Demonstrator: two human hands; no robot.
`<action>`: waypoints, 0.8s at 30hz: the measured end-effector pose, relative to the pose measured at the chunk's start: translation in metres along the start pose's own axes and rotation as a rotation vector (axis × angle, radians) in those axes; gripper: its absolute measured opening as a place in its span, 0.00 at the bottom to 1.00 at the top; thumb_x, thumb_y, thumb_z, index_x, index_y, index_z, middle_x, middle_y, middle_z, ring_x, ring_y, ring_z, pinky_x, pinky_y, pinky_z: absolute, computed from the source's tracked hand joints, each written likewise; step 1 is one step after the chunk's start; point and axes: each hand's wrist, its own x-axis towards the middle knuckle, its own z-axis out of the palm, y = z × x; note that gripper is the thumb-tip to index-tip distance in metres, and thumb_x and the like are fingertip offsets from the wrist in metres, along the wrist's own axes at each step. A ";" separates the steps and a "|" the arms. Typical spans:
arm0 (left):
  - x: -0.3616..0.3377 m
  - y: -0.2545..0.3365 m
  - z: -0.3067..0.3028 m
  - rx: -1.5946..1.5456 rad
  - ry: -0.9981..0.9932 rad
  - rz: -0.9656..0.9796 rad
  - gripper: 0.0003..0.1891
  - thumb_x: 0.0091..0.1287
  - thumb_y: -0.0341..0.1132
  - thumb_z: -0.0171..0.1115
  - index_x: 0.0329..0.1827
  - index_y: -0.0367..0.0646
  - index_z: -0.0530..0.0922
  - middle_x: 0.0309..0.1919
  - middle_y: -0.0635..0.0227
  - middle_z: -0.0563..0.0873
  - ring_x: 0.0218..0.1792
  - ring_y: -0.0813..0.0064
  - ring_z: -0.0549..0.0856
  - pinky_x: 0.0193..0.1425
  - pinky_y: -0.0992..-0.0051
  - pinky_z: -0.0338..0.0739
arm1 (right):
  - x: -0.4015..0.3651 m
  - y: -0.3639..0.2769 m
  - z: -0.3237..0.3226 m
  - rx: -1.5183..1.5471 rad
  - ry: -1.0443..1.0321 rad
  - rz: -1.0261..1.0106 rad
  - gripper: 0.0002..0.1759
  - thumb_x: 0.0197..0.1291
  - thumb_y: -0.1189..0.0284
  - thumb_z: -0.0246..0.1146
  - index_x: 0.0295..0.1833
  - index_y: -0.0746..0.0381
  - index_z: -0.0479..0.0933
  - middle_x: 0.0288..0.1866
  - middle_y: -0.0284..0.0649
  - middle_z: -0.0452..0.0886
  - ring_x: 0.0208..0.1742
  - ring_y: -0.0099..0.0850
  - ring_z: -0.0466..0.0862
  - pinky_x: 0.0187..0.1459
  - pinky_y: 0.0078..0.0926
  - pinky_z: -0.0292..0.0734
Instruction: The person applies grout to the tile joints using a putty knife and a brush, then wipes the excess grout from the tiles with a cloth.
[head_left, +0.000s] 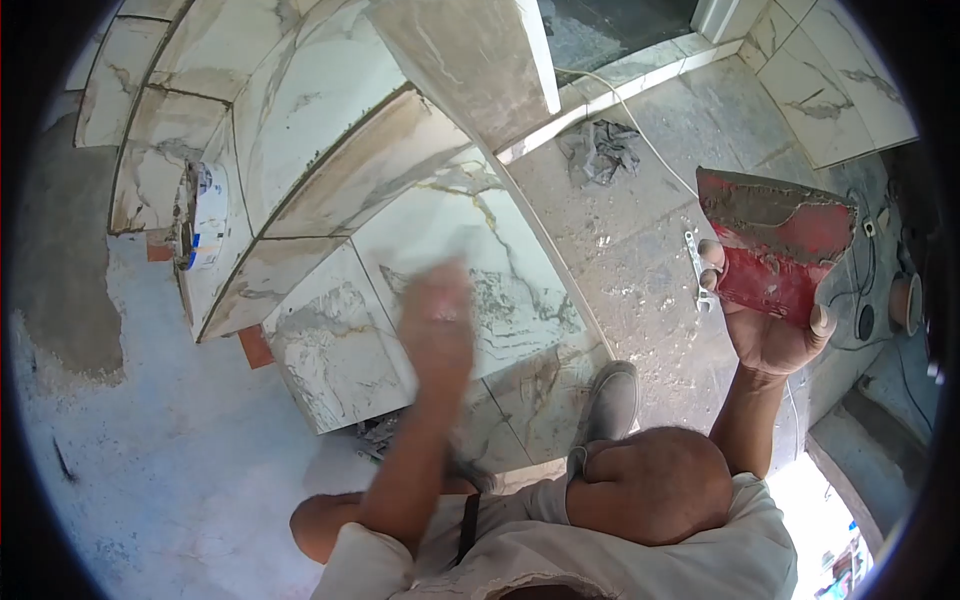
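My right hand [775, 338] grips a red plastic piece [775, 275] from below, fingers curled around its left edge and the thumb at its lower right. Grey cement paste coats the upper part of this curved piece. My left hand [437, 310] is smeared by motion over a white marble-patterned tile [450, 215], so its fingers do not show clearly. Grey streaks of paste mark the tile around that hand. Beside my right fingertips, a metal wrench [697, 265] lies on the floor.
Tiled steps [340, 185] with dark joints rise at the upper left. A crumpled grey plastic bag [602, 150] lies on the debris-strewn floor, near a pale cable [640, 125]. A white bucket [208, 215] stands far left. My shoe [610, 400] is beside the tile edge.
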 end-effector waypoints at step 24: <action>-0.062 0.019 0.011 -0.348 -0.311 0.023 0.09 0.66 0.29 0.61 0.47 0.39 0.80 0.47 0.56 0.84 0.48 0.57 0.84 0.53 0.65 0.77 | 0.000 0.006 0.001 -0.070 0.026 -0.036 0.51 0.51 0.49 0.67 0.77 0.56 0.54 0.72 0.58 0.64 0.63 0.64 0.73 0.53 0.57 0.75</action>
